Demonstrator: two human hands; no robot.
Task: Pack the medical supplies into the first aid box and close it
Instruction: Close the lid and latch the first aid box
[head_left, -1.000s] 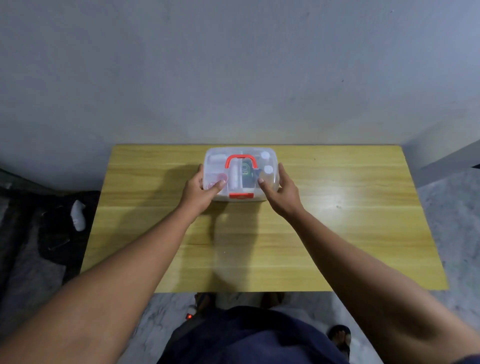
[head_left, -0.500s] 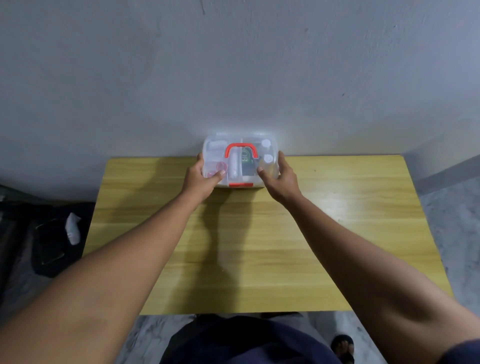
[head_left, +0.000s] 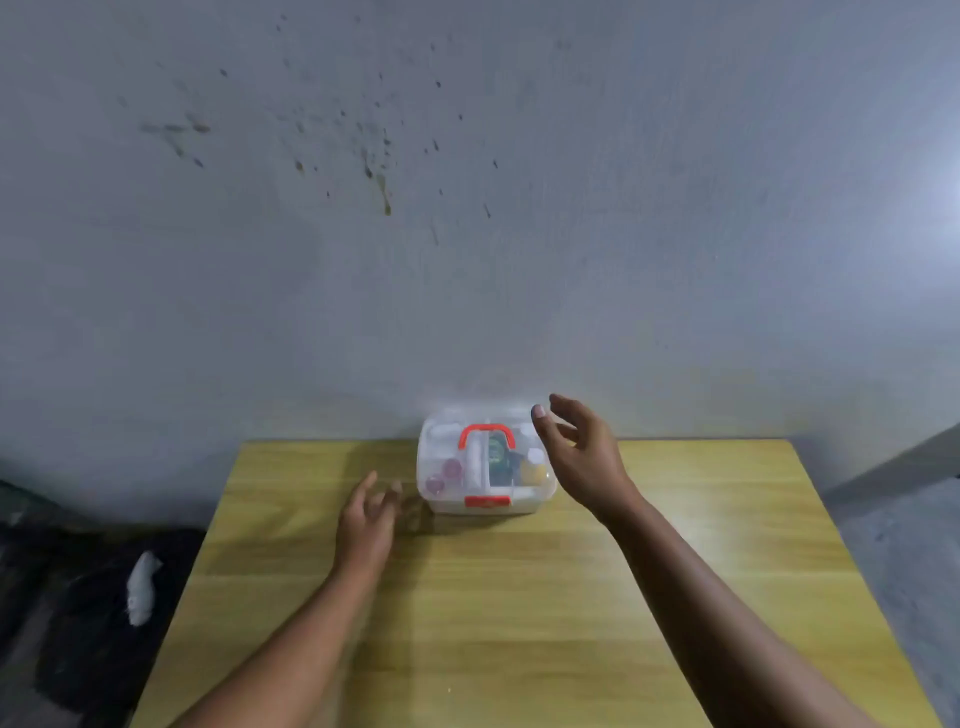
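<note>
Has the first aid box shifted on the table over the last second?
Yes. The first aid box slid away from the person toward the wall, and now sits at the table's far edge.

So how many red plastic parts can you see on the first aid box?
2: the red handle lies on top of the first aid box, and the red latch sits on its near front edge. Others may be hidden behind.

first aid box (head_left: 485, 467) on table (head_left: 519, 623), against wall (head_left: 467, 260)

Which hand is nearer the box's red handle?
Right. The right hand hovers open just right of the red handle; the left hand is lower, off the first aid box's left side.
</note>
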